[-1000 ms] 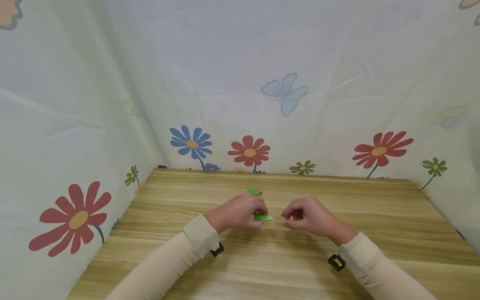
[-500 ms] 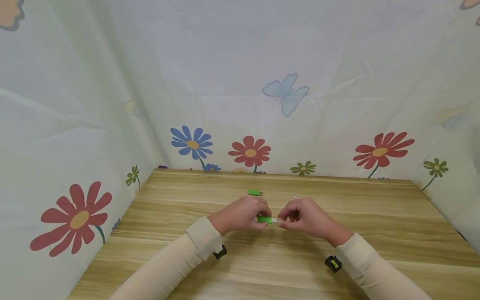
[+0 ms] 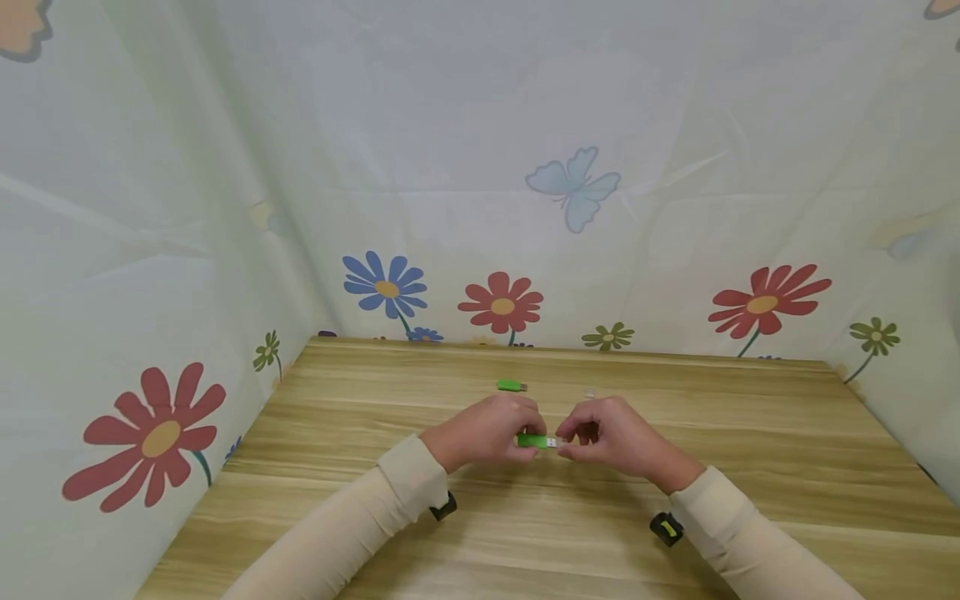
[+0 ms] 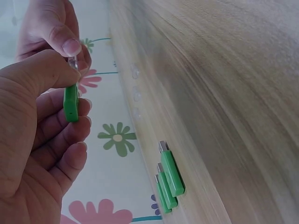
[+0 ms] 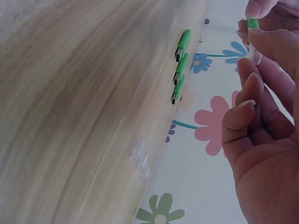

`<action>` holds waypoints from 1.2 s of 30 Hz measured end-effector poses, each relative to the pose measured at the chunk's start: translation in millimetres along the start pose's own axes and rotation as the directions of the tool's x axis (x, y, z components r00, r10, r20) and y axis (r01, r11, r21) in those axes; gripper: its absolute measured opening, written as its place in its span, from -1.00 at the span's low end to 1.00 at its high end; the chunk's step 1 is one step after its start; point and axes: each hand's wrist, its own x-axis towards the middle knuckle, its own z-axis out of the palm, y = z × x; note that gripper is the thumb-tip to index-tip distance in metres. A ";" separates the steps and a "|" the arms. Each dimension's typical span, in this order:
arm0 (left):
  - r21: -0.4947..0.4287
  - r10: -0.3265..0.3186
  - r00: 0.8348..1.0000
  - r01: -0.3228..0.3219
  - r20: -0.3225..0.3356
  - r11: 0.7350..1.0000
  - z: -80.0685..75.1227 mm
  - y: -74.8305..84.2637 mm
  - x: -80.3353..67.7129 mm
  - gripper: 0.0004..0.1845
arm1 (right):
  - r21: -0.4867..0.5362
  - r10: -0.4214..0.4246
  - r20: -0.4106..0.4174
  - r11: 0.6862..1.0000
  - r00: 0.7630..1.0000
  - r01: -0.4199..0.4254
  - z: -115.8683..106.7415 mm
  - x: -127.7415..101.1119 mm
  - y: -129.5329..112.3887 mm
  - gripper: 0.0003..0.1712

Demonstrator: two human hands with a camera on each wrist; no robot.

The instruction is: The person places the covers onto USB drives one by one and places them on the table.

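Head view high, facing forward-down; wrist views close, side-on.
All share the green drives (image 3: 512,385) on the table (image 3: 375,500).

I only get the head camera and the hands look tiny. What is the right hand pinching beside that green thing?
Observer: The right hand pinches a small clear cap, held at the plug end of the green USB stick that the left hand grips.
Child: At the back of the table I see one green blob. Is it just one?
Observer: No, three spare green sticks lie side by side there, with their metal plugs bare.
Child: Are there other caps?
Observer: Yes, three loose caps lie in a row on the table, apart from those sticks.
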 end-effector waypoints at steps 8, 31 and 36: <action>-0.013 0.014 1.000 -0.014 -0.003 1.000 2.8 0.3 0.3 -0.85 | -0.006 -0.025 0.002 1.000 1.000 0.025 2.4 0.6 3.1 -0.88; -0.010 0.021 1.000 -0.021 -0.010 1.000 1.6 0.1 0.2 -0.87 | 0.011 -0.035 0.002 0.999 0.999 0.035 4.9 3.8 -0.9 -0.88; -0.001 0.039 0.999 -0.040 -0.003 0.999 0.3 0.2 0.0 -0.88 | 0.022 -0.062 0.005 0.998 0.998 0.062 6.4 4.0 -0.8 -0.92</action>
